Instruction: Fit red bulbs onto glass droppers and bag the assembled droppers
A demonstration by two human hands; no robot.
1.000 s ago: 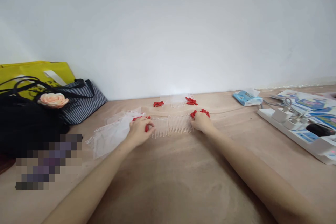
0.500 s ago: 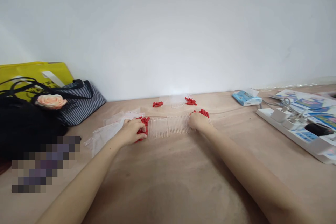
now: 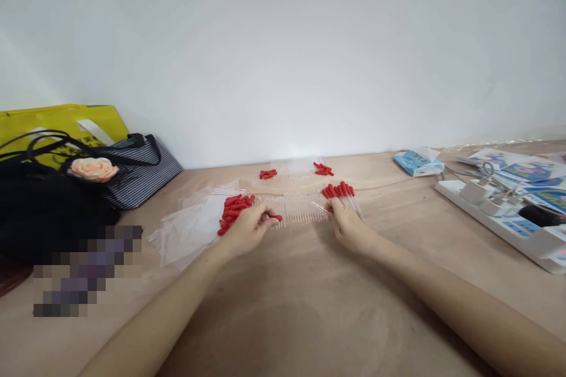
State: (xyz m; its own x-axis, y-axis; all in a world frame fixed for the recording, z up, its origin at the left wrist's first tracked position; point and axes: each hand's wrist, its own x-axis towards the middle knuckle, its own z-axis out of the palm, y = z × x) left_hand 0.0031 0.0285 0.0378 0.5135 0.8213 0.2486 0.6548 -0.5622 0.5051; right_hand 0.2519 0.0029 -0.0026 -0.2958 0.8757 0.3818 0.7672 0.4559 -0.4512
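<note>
My left hand (image 3: 250, 228) pinches a red rubber dropper bulb (image 3: 277, 218) between thumb and fingers, just right of a heap of red bulbs (image 3: 234, 210). My right hand (image 3: 347, 225) holds a thin clear glass dropper tube (image 3: 319, 207), its free end pointing left toward the bulb. The bulb and the tube are apart. Between and behind the hands lies a row of clear tubes (image 3: 300, 210) side by side on the table. Beyond my right fingers are several droppers with red bulbs fitted (image 3: 339, 189), partly hidden by that hand.
Clear zip bags (image 3: 186, 227) lie left of the bulb heap. Farther back are more red bulbs (image 3: 267, 174) and capped droppers (image 3: 323, 169). Bags, one striped (image 3: 141, 174), stand at left. A tissue pack (image 3: 418, 162) and a power strip (image 3: 499, 224) with chargers are at right.
My left hand has left the bulb heap and moved right with one bulb. My right hand has lifted a tube from the row and drawn back toward me.
</note>
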